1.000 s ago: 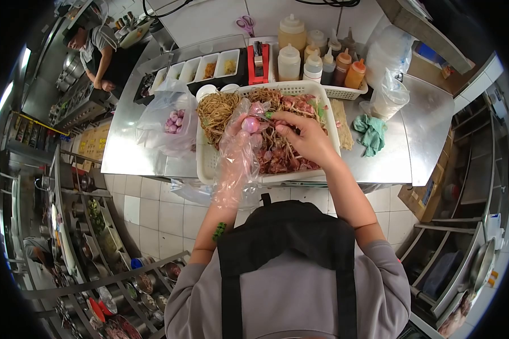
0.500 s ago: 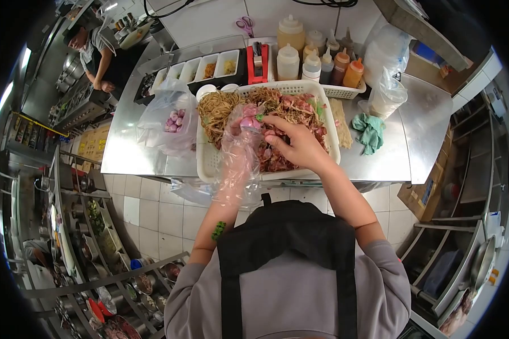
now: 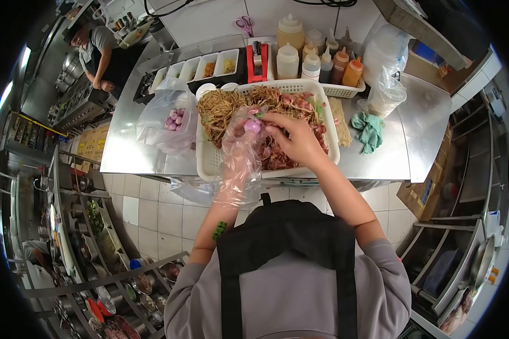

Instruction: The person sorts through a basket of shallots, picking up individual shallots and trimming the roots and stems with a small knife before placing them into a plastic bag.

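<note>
I see one round, glossy pink-purple shallot (image 3: 253, 126) above a white perforated plastic tray (image 3: 208, 167) at the near edge of the stainless steel bench (image 3: 131, 152). My left hand (image 3: 242, 131), wrapped in loose clear plastic, curls closed around it. My bare right hand (image 3: 295, 138) comes in from the right, thumb and forefinger partly bent, their tips beside the shallot and a small green item; I cannot tell whether they grip either. Beneath both hands, the tray carries a tangle of tan, dry stalks (image 3: 216, 111) on the left and reddish shallot trimmings (image 3: 279, 156) on the right. To the tray's left, a cloudy plastic bag (image 3: 151, 131) surrounds a cluster of smooth purple shallots (image 3: 175, 118). To its right lies a crumpled green cloth (image 3: 369, 132). Beyond the tray stand a red metal-and-plastic device (image 3: 257, 69) and capped squeeze bottles (image 3: 288, 63). At far left, a person (image 3: 100, 56) in a dark apron stands.
</note>
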A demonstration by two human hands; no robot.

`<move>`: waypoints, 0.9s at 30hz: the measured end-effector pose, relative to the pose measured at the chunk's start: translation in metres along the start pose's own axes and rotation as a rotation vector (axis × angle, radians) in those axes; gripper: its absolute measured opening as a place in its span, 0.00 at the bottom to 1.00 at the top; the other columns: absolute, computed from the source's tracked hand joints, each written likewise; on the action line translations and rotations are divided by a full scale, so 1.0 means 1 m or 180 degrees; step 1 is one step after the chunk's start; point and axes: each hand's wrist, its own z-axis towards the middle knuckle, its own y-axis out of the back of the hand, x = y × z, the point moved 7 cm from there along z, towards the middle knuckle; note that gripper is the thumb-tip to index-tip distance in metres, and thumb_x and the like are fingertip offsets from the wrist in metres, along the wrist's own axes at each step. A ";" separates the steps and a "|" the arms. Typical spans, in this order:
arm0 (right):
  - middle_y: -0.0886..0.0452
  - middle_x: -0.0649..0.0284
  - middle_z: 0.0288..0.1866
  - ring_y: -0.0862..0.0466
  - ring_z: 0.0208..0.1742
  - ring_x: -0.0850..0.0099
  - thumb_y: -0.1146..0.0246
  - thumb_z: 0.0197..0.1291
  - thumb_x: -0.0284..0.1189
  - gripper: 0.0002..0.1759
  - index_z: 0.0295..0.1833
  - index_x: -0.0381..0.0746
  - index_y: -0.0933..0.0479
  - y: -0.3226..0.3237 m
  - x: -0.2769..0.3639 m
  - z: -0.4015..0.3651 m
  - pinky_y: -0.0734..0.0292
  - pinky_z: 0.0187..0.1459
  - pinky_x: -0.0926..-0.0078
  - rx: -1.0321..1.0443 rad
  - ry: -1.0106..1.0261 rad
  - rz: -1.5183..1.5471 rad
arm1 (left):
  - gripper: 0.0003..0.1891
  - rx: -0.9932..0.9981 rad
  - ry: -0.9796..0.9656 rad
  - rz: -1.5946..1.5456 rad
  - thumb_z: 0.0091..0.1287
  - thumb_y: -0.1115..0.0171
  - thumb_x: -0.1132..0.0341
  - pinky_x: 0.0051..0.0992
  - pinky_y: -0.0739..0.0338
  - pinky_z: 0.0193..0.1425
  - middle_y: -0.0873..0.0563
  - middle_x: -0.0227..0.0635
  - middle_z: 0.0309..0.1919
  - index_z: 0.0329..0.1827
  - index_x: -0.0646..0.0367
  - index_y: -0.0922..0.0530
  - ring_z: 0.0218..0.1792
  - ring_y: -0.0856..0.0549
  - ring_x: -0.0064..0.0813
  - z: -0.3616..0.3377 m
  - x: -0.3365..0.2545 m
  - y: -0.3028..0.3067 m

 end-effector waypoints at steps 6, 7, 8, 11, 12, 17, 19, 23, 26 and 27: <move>0.19 0.54 0.48 0.20 0.46 0.52 0.41 0.61 0.29 0.14 0.53 0.41 0.24 0.015 -0.011 0.002 0.25 0.46 0.63 -0.0136 -0.0186 0.0018 | 0.16 0.0046 0.0095 0.0279 0.65 0.42 0.73 0.29 0.16 0.44 0.21 0.40 0.48 0.56 0.57 0.29 0.44 0.17 0.32 -0.001 0.012 0.020; 0.19 0.53 0.47 0.20 0.46 0.52 0.41 0.61 0.29 0.15 0.53 0.41 0.24 0.016 -0.012 0.001 0.25 0.46 0.64 -0.0156 -0.0180 -0.0106 | 0.16 0.0113 0.0143 0.0149 0.65 0.43 0.74 0.29 0.17 0.44 0.21 0.41 0.48 0.56 0.58 0.29 0.43 0.17 0.32 -0.001 0.013 0.019; 0.19 0.53 0.47 0.19 0.45 0.52 0.41 0.61 0.30 0.15 0.53 0.41 0.24 0.017 -0.013 0.001 0.25 0.46 0.64 -0.0176 -0.0174 -0.0230 | 0.16 0.0113 0.0141 0.0149 0.65 0.43 0.74 0.29 0.17 0.44 0.21 0.41 0.48 0.56 0.58 0.29 0.43 0.17 0.32 -0.001 0.012 0.021; 0.18 0.53 0.45 0.19 0.45 0.52 0.41 0.61 0.30 0.17 0.56 0.42 0.26 0.020 -0.011 -0.006 0.25 0.47 0.64 -0.0196 -0.0520 -0.0106 | 0.16 0.0406 0.0236 -0.0315 0.66 0.43 0.73 0.29 0.17 0.41 0.20 0.41 0.47 0.57 0.59 0.29 0.41 0.17 0.31 0.001 0.014 0.019; 0.18 0.53 0.45 0.19 0.45 0.52 0.41 0.61 0.30 0.17 0.56 0.42 0.26 0.021 -0.006 -0.007 0.25 0.47 0.64 -0.0197 -0.0519 -0.0105 | 0.17 0.0254 0.0144 -0.0337 0.66 0.43 0.72 0.28 0.18 0.40 0.19 0.41 0.46 0.58 0.58 0.30 0.39 0.17 0.31 0.004 0.014 0.021; 0.21 0.52 0.52 0.20 0.50 0.53 0.40 0.61 0.31 0.23 0.61 0.41 0.31 0.007 0.002 -0.011 0.27 0.52 0.64 0.0165 -0.0150 0.0293 | 0.18 0.0043 0.0003 0.0035 0.67 0.42 0.69 0.26 0.18 0.37 0.19 0.39 0.45 0.60 0.56 0.30 0.38 0.17 0.30 0.001 0.010 0.017; 0.22 0.52 0.55 0.21 0.52 0.53 0.39 0.61 0.32 0.23 0.61 0.41 0.30 0.007 -0.001 -0.010 0.28 0.54 0.65 0.0279 -0.0305 0.0461 | 0.19 -0.0021 -0.0040 0.0392 0.67 0.42 0.68 0.25 0.19 0.33 0.19 0.38 0.45 0.61 0.57 0.30 0.37 0.18 0.26 -0.004 0.003 0.007; 0.22 0.53 0.55 0.21 0.56 0.61 0.39 0.61 0.28 0.21 0.60 0.37 0.29 0.008 0.000 -0.008 0.30 0.58 0.69 0.0411 -0.0306 0.0444 | 0.20 0.0193 -0.0120 0.0540 0.66 0.42 0.68 0.24 0.19 0.31 0.19 0.37 0.46 0.61 0.61 0.30 0.36 0.19 0.23 -0.005 -0.008 -0.006; 0.20 0.53 0.53 0.20 0.54 0.62 0.40 0.60 0.26 0.19 0.57 0.36 0.27 0.006 -0.004 -0.007 0.29 0.56 0.70 0.0471 -0.0248 0.0407 | 0.19 0.0525 0.0078 0.0497 0.66 0.42 0.69 0.24 0.20 0.32 0.19 0.36 0.46 0.59 0.64 0.29 0.35 0.20 0.21 -0.003 -0.007 -0.007; 0.19 0.53 0.51 0.19 0.52 0.62 0.40 0.60 0.24 0.18 0.56 0.36 0.26 0.005 -0.005 -0.007 0.28 0.55 0.70 0.0505 -0.0217 0.0365 | 0.19 0.0477 -0.0017 0.0697 0.66 0.42 0.69 0.24 0.20 0.33 0.19 0.36 0.47 0.59 0.64 0.28 0.36 0.20 0.21 -0.003 -0.009 -0.006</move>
